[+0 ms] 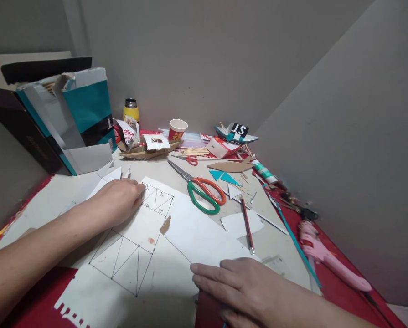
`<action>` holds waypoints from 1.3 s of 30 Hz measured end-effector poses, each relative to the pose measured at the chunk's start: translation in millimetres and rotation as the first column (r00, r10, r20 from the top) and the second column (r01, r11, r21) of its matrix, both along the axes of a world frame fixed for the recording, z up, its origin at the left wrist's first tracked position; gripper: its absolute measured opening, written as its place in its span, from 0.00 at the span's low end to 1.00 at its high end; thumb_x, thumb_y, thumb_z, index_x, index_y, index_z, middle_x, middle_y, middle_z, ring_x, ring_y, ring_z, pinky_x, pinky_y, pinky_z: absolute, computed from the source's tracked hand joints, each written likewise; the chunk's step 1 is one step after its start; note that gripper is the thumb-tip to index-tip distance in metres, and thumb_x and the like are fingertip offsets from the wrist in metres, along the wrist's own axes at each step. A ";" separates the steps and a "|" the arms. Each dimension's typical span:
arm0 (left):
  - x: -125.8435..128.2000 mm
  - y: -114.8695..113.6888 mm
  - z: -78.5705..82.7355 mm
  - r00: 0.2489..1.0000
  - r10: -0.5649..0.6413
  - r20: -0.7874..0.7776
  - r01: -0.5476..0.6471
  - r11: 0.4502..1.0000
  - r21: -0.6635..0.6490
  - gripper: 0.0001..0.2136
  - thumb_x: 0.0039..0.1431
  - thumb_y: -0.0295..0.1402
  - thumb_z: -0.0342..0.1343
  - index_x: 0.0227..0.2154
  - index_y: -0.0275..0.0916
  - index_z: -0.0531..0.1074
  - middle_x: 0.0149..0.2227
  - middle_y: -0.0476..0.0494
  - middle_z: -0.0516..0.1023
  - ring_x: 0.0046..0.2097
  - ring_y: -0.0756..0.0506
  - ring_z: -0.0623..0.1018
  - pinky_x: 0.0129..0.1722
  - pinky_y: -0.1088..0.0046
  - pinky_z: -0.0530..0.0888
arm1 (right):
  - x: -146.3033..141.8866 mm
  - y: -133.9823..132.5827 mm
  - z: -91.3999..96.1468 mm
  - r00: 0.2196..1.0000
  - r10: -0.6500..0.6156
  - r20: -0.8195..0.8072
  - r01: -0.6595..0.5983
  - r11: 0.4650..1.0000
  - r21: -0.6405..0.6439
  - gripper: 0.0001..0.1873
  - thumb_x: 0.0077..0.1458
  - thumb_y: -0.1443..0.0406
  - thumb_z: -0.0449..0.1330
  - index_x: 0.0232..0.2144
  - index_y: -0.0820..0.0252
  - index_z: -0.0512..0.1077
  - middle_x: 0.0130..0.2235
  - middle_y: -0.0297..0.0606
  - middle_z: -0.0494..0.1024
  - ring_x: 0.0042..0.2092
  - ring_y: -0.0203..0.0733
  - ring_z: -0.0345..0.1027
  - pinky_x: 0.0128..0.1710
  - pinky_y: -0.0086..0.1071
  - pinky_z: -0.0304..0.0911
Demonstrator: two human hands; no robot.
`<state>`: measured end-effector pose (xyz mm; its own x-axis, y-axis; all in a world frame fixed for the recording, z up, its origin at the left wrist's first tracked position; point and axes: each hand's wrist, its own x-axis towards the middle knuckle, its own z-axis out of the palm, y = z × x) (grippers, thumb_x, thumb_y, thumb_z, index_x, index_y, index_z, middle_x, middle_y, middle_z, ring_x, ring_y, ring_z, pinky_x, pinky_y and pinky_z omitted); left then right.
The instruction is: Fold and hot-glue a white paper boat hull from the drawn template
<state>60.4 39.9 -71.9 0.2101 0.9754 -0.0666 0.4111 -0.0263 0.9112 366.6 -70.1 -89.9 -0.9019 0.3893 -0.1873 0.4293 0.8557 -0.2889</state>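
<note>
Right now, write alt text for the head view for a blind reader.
The left hand and right hand rest on a large white paper sheet with inked triangle grids. Steel scissors with green and orange handles, a red pencil and a pink plastic glue gun lie to its right.

White sheet [176, 237]: paper or thin card, matt, smooth, with inked lines, a brown smear and a reddish spot.
Large scissors [204, 191]: bright metal blades; glossy plastic handles, one orange, one green.
Small scissors [190, 159]: red plastic handles.
Cup [178, 129]: paper, printed red outside, plain white inside.
Bottle [131, 109]: yellow body with a slight sheen, metal-looking cap.
Bag [84, 114]: coated paper, teal and white, creased, torn at the rim.
Cardboard scraps [229, 166]: brown, dull, rough-edged.
Sticks [193, 151]: pale bare wood.
Glue gun [327, 259]: pink plastic, smooth, soft shine.
Tabletop [340, 282]: red covering, faintly glossy.
</note>
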 end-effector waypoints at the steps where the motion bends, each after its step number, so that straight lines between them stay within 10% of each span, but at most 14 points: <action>1: -0.1 0.1 -0.4 0.999 -0.017 -0.050 0.018 1.000 0.019 0.10 0.39 0.23 0.64 0.16 0.44 0.70 0.23 0.43 0.71 0.41 0.35 0.72 0.44 0.64 0.65 | 2.3 -2.1 0.0 1.000 -0.012 -0.006 0.012 1.000 -0.002 0.30 0.58 0.65 0.54 0.62 0.62 0.60 0.62 0.46 0.66 0.40 0.47 0.74 0.35 0.38 0.69; 13: -0.4 3.7 2.9 0.893 -0.039 -0.449 0.153 0.963 0.220 0.06 0.48 0.33 0.62 0.31 0.43 0.79 0.35 0.38 0.80 0.42 0.32 0.75 0.46 0.57 0.66 | 9.4 -1.1 27.8 0.866 -0.372 -0.333 0.352 0.928 -0.119 0.32 0.59 0.64 0.59 0.63 0.48 0.55 0.54 0.42 0.75 0.51 0.45 0.72 0.48 0.34 0.70; 18: 14.9 -10.1 18.5 0.978 -0.209 -0.024 0.206 0.973 -0.101 0.12 0.54 0.42 0.58 0.35 0.41 0.78 0.34 0.40 0.82 0.32 0.41 0.79 0.32 0.67 0.74 | -19.4 25.5 25.2 0.779 -0.510 -0.366 0.488 0.859 -0.158 0.23 0.58 0.61 0.59 0.55 0.62 0.67 0.48 0.49 0.77 0.46 0.47 0.73 0.45 0.35 0.70; 22: 27.5 -21.5 18.2 0.904 -0.246 0.351 0.375 0.851 -0.369 0.10 0.53 0.40 0.61 0.34 0.39 0.75 0.26 0.43 0.80 0.25 0.45 0.78 0.25 0.71 0.75 | -48.9 46.9 20.4 0.795 -0.489 -0.359 0.457 0.872 -0.175 0.23 0.58 0.60 0.59 0.53 0.65 0.68 0.43 0.48 0.77 0.40 0.46 0.72 0.40 0.37 0.68; 27: 23.7 -15.6 9.1 0.902 -0.147 0.407 0.324 0.852 -0.410 0.08 0.50 0.30 0.64 0.33 0.36 0.74 0.20 0.45 0.77 0.21 0.48 0.76 0.23 0.75 0.74 | -58.7 58.2 18.5 0.825 -0.441 -0.353 0.417 0.897 -0.147 0.29 0.57 0.61 0.60 0.58 0.67 0.63 0.42 0.49 0.75 0.38 0.46 0.70 0.36 0.38 0.68; 34: 15.0 -1.3 13.1 0.973 -0.036 0.226 0.096 0.961 -0.259 0.10 0.58 0.34 0.56 0.41 0.34 0.73 0.22 0.48 0.76 0.24 0.48 0.75 0.26 0.73 0.74 | -38.1 61.9 13.1 0.800 -0.382 -0.463 0.437 0.899 0.013 0.26 0.61 0.66 0.56 0.60 0.63 0.59 0.42 0.46 0.75 0.35 0.41 0.68 0.33 0.35 0.67; 36: 18.0 -12.1 16.4 0.996 0.043 0.073 -0.044 0.999 0.007 0.09 0.59 0.34 0.55 0.39 0.36 0.74 0.27 0.46 0.78 0.29 0.47 0.76 0.30 0.70 0.74 | -34.8 65.9 15.0 0.776 -0.408 -0.480 0.474 0.880 0.017 0.25 0.61 0.66 0.55 0.60 0.63 0.60 0.43 0.47 0.75 0.32 0.39 0.66 0.31 0.33 0.66; 39: 25.6 -51.4 19.9 0.991 0.105 -0.087 -0.052 0.883 0.467 0.06 0.60 0.32 0.54 0.37 0.41 0.75 0.37 0.45 0.79 0.39 0.44 0.77 0.41 0.68 0.74 | -33.2 72.8 17.0 0.702 -0.501 -0.506 0.553 0.832 -0.055 0.24 0.61 0.65 0.55 0.59 0.65 0.62 0.43 0.46 0.75 0.27 0.35 0.63 0.27 0.31 0.64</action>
<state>86.1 -11.5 -52.1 0.1488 0.9135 0.3787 0.5232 -0.3977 0.7537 333.4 2.8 -72.9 -0.5023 0.8202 0.2738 0.6450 0.5663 -0.5132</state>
